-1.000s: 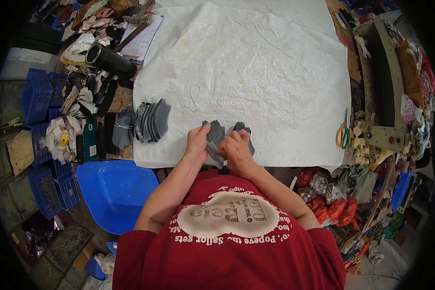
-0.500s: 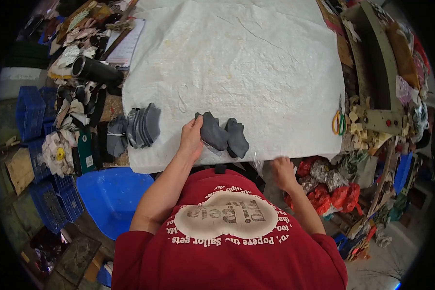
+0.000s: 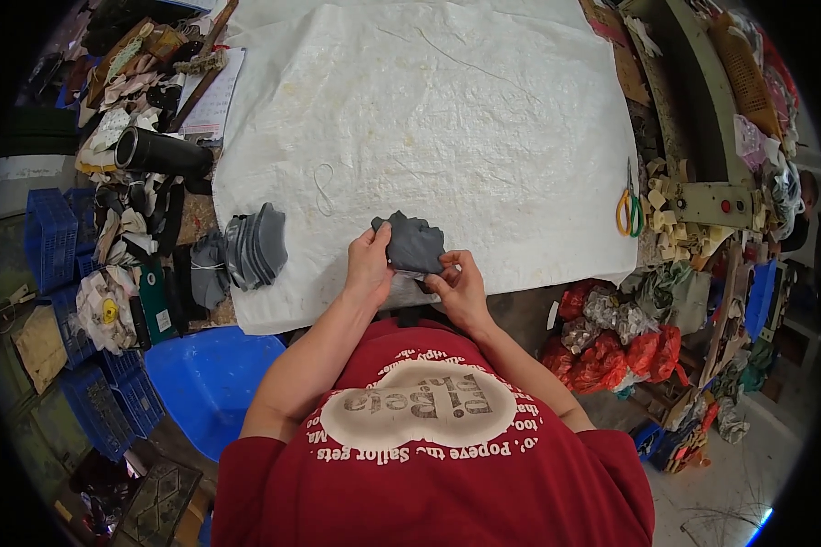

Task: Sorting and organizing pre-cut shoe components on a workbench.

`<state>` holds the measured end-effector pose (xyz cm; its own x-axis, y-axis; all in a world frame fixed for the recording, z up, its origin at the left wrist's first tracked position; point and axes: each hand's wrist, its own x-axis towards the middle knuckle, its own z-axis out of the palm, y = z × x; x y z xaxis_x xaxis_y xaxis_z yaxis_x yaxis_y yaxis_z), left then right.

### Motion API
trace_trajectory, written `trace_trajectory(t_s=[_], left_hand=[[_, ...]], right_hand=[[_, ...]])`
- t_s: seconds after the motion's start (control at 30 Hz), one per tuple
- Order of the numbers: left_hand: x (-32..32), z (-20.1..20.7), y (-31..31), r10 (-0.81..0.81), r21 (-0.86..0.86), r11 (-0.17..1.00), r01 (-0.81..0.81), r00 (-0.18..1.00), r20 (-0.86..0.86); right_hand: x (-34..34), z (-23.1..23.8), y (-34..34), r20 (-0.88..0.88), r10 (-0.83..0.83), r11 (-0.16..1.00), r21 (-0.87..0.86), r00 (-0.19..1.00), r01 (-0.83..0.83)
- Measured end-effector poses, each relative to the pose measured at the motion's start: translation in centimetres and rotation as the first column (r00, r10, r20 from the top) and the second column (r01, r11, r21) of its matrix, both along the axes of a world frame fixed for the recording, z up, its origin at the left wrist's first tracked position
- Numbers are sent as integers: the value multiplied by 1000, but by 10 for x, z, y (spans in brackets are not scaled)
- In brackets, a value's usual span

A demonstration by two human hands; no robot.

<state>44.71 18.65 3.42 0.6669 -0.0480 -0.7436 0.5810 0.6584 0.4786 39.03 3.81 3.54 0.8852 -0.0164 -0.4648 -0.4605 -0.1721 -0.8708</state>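
Note:
Near the front edge of the white-covered table, my left hand grips a dark grey piece of thin, soft-looking material by its left side. My right hand pinches the lower right edge of the same piece between thumb and fingers. Whether it is one layer or several, I cannot tell. To the left, a stack of curved dark grey pieces stands fanned at the table's edge. Beside it lies a grey bundle tied with a pale string.
Scissors with orange and green handles lie at the table's right edge. A thin loop of string rests on the white sheet. A black cylinder and scraps crowd the left. Below is a blue basin; red bags sit right.
My right hand has come up from beyond the table edge to the grey piece. The second grey piece that lay to its right no longer shows separately.

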Motion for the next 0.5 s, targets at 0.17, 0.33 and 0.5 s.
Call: trace_trajectory(t_s=[0.17, 0.33, 0.5], left_hand=[[-5, -7, 2, 9, 114, 993, -7, 1000, -17], [-6, -14, -7, 31, 242, 970, -39, 999, 36], [-1, -14, -12, -84, 615, 786, -61, 975, 205]], right_hand=[[-2, 11, -8, 31, 28, 987, 157, 999, -32], [-9, 9, -13, 73, -1, 988, 153, 997, -10], [-12, 25, -11, 102, 57, 991, 117, 993, -69]])
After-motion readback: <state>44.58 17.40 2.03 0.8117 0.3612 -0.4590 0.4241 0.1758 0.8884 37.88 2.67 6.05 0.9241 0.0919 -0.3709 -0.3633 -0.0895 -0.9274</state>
